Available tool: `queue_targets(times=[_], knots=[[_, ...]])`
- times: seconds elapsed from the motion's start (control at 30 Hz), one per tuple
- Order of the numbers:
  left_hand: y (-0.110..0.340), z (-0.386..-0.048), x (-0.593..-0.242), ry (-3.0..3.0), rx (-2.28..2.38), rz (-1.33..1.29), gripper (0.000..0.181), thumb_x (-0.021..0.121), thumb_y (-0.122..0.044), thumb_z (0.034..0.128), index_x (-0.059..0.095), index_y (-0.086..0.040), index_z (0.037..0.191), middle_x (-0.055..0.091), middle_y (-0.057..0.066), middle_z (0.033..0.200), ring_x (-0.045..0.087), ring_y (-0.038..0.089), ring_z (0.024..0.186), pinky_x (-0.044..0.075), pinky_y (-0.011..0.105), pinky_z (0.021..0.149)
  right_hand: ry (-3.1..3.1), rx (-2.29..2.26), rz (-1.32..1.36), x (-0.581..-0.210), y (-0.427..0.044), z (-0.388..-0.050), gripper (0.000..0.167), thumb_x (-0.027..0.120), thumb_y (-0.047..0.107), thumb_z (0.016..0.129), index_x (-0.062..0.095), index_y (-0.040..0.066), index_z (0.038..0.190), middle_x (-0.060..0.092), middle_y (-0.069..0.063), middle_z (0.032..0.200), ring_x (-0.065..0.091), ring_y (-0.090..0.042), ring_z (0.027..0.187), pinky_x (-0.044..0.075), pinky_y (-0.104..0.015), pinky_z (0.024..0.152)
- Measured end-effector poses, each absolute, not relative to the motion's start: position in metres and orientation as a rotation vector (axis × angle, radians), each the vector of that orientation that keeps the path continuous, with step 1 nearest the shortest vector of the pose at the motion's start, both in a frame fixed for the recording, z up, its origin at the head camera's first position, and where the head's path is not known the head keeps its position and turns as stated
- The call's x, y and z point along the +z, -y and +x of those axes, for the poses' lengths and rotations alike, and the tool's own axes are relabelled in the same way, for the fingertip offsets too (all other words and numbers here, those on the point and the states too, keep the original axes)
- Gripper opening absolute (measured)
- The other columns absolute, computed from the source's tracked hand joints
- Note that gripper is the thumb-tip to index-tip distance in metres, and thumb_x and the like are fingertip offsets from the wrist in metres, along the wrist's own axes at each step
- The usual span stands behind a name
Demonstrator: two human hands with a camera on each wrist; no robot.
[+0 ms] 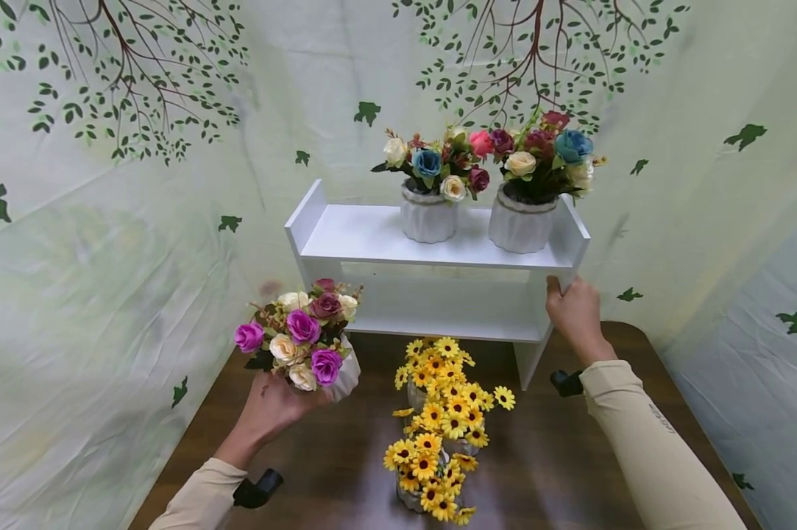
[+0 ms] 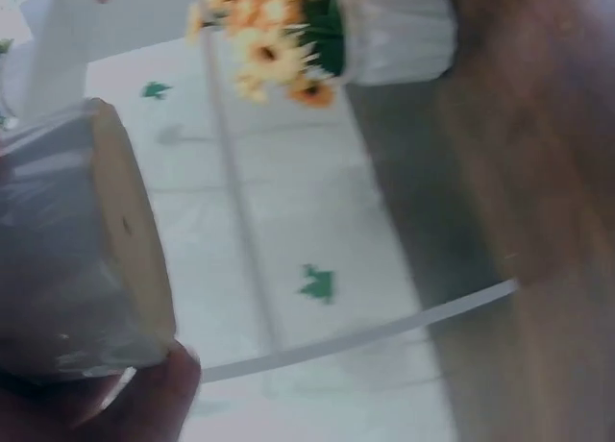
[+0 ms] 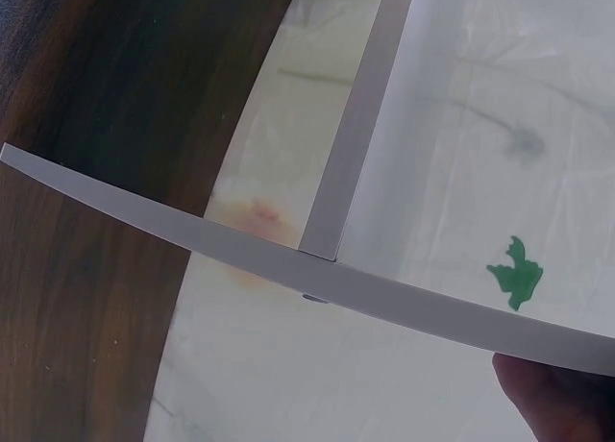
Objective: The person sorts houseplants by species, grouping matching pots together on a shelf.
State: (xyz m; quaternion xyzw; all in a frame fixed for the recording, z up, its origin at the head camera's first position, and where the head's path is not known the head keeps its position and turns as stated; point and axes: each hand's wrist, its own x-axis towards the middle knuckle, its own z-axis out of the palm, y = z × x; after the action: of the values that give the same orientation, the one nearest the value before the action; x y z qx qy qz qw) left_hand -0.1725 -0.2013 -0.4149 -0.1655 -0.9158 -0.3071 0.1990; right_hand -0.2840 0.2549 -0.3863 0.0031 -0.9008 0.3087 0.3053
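My left hand (image 1: 282, 412) holds a white flowerpot (image 1: 349, 372) of purple, cream and dark red artificial roses (image 1: 303, 326), in the air left of the white two-tier shelf (image 1: 365, 232). In the left wrist view the flowerpot (image 2: 58, 250) is tipped so its tan base shows, with a fingertip (image 2: 178, 375) at the base's edge. My right hand (image 1: 578, 313) grips the shelf's right side panel just below the upper board. The right wrist view shows one digit (image 3: 557, 399) against the edge of that side panel (image 3: 413, 307).
Two white pots (image 1: 430, 215) of mixed roses stand on the upper board, centre and right. Several pots of yellow daisies (image 1: 438, 412) stand in a row on the dark wooden table (image 1: 537, 456), in front of the shelf. Leaf-printed cloth (image 1: 689, 221) hangs behind.
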Motion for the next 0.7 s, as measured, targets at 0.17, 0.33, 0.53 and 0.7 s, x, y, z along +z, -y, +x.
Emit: queue_targets(times=[0.17,0.33,0.53,0.7], knots=[[0.205,-0.174,-0.378,2.496,-0.729,-0.526,0.061,0.086,-0.028,0.0644,0.066,-0.004,0.117,0.074,0.012,0.107,0.071,0.029,0.096,0.057,0.048,0.074,2.408,0.833,-0.004,-0.384,-0.253,-0.283,0.028,0.053,0.012,0.098,0.061,-0.015,0.094,0.064,-0.034,0.079,0.052,-0.037,0.061,0.037,-0.038,0.050],[0.209,-0.182,-0.345,2.334,-0.592,-0.763,0.067,0.084,-0.027,0.0708,0.060,0.001,0.127,0.068,0.018,0.123,0.066,0.034,0.109,0.057,0.039,0.086,2.417,0.841,-0.012,-0.382,-0.255,-0.282,0.028,0.052,0.013,0.098,0.060,-0.014,0.093,0.063,-0.033,0.078,0.052,-0.037,0.062,0.036,-0.035,0.050],[0.206,-0.196,-0.289,2.432,-0.809,-0.705,0.092,0.088,-0.021,0.0669,0.043,-0.005,0.145,0.058,0.020,0.139,0.059,0.039,0.123,0.052,0.053,0.097,2.395,0.847,-0.005,-0.383,-0.256,-0.283,0.027,0.052,0.011,0.098,0.059,-0.013,0.091,0.060,-0.029,0.073,0.051,-0.035,0.059,0.033,-0.032,0.049],[0.201,-0.210,-0.242,2.551,-0.967,-0.515,0.095,0.088,-0.024,0.0686,0.039,-0.010,0.149,0.055,0.021,0.142,0.053,0.040,0.131,0.042,0.059,0.108,2.388,0.846,-0.003,-0.385,-0.255,-0.282,0.026,0.053,0.011,0.097,0.059,-0.012,0.087,0.060,-0.030,0.072,0.050,-0.035,0.059,0.033,-0.034,0.049]])
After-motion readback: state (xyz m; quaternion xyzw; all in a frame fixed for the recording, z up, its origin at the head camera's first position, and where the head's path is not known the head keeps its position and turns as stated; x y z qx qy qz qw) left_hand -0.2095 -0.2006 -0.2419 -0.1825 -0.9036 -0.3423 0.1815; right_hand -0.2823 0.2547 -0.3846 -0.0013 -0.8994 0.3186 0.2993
